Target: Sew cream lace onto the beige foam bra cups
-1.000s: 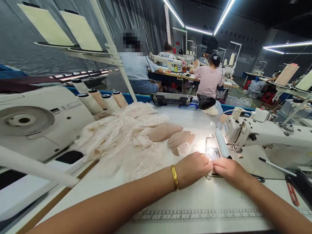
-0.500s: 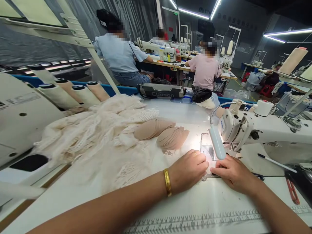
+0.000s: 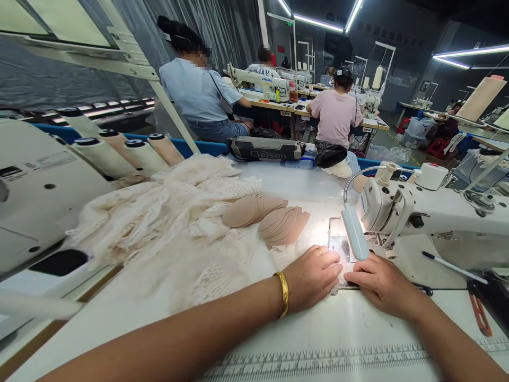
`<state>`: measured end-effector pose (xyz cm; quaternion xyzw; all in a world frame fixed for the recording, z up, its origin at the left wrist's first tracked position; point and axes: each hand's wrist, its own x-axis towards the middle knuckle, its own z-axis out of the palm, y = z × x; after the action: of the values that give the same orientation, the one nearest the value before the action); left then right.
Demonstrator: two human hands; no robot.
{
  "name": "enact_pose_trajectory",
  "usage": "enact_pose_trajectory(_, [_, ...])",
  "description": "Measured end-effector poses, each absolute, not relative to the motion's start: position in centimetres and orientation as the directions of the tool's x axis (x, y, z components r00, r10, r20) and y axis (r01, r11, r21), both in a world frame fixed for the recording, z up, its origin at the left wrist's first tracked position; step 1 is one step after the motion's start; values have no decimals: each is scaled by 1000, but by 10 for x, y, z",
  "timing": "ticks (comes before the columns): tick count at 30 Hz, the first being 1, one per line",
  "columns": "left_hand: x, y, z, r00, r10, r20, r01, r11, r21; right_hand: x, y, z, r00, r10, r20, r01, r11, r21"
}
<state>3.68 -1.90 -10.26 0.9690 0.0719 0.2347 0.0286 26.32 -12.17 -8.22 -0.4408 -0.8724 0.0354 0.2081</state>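
Note:
Beside the metal needle plate, my left hand (image 3: 316, 278) is closed, its fingers bent over a piece of pale, thin fabric (image 3: 338, 246). Bright light washes out the fabric's edges. My right hand (image 3: 384, 281) rests at the other side of the plate, below the machine head, fingers curled and drawn together. The lamp covers part of its fingertips, so what they hold is hidden. The white sewing machine (image 3: 397, 207) stands over both hands, with a gooseneck lamp (image 3: 355, 233) lighting the spot. Left of the plate lie two fanned stacks of beige cup-shaped pieces (image 3: 283, 225).
Cream lace fabric (image 3: 159, 212) is heaped on the left of the white table. Thread cones (image 3: 105, 156) stand behind it. A printed ruler (image 3: 318, 361) runs along the front edge. Red snips (image 3: 480, 314) and a white stick (image 3: 453, 267) lie right. Co-workers sit farther back.
The view has shifted slightly, so most things appear a little farther right. Both hands keep nearly the same place and grip by the needle plate.

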Motion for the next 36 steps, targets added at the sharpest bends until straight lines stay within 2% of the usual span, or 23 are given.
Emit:
enact_pose_trajectory(12, [60, 5, -106, 876, 54, 479, 53, -998, 15, 264, -117, -94, -372, 853, 366, 871, 457, -179])
enact_pose_trajectory(21, [67, 16, -102, 879, 42, 476, 23, -999, 46, 266, -115, -99, -327, 866, 378, 905, 403, -140])
enact_pose_trajectory(28, [68, 14, -99, 891, 62, 449, 32, -997, 73, 268, -114, -101, -324, 880, 346, 910, 390, -140])
enact_pose_trajectory(32, [69, 17, -96, 902, 73, 425, 48, -997, 67, 269, -114, -103, -316, 872, 375, 912, 388, -132])
enact_pose_trajectory(36, [72, 18, -95, 908, 151, 391, 128, -988, 84, 269, -113, -104, -299, 869, 394, 918, 374, -130])
